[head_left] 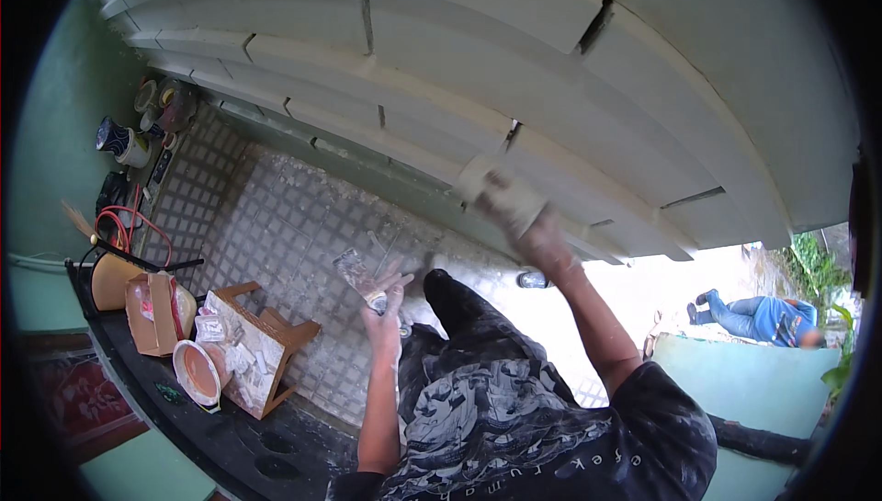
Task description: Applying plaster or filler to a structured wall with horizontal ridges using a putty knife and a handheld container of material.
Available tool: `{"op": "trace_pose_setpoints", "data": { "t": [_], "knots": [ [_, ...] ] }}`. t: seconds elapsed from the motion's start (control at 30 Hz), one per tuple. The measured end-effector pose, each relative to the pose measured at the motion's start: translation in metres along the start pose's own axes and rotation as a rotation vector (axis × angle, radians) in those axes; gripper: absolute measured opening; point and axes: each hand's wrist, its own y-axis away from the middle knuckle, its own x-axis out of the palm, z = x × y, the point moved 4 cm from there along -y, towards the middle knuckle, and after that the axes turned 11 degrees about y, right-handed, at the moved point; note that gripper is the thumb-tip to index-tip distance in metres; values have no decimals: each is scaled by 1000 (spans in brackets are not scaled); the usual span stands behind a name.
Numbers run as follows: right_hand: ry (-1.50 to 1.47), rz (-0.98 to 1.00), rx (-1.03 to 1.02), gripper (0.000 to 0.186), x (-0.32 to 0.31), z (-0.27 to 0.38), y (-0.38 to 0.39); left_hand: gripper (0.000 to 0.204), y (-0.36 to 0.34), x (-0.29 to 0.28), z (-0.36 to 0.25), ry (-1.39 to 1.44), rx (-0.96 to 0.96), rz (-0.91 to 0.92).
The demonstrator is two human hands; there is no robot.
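Note:
My right hand (pixel 542 239) grips a pale, brown-smeared flat rectangular pad (pixel 501 196), held up at the long white grooved panelled surface (pixel 459 87). Several dark slots break the panel's pale boards; whether the pad touches it I cannot tell. Lower and to the left, my left hand (pixel 384 303) holds a putty knife (pixel 352 271) coated in whitish paste, blade pointing up and left, some fingers partly extended.
At lower left, a stool (pixel 294 324) carries white-smeared things beside a pail (pixel 193 368) and cardboard box (pixel 147 317). A chair (pixel 110 285), red hose (pixel 124 225) and buckets (pixel 133 152) line the left wall. A person in blue (pixel 767 322) is beyond a low wall (pixel 735 372).

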Motion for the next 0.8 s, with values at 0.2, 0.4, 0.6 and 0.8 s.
{"op": "trace_pose_setpoints", "data": {
  "t": [0.2, 0.4, 0.6, 0.8],
  "knots": [
    [471, -280, -326, 39, -45, -68, -2, 21, 32, -8, 10, -55, 87, -196],
    [319, -8, -435, 43, -65, -87, 51, 27, 69, -15, 61, -46, 197, -395],
    [294, 70, -318, 45, -114, -146, 92, 27, 86, 43, 126, -46, 241, -606],
    [416, 13, -361, 46, -154, -183, 131, 33, 61, 142, 158, 31, 117, -370]
  ]
}}
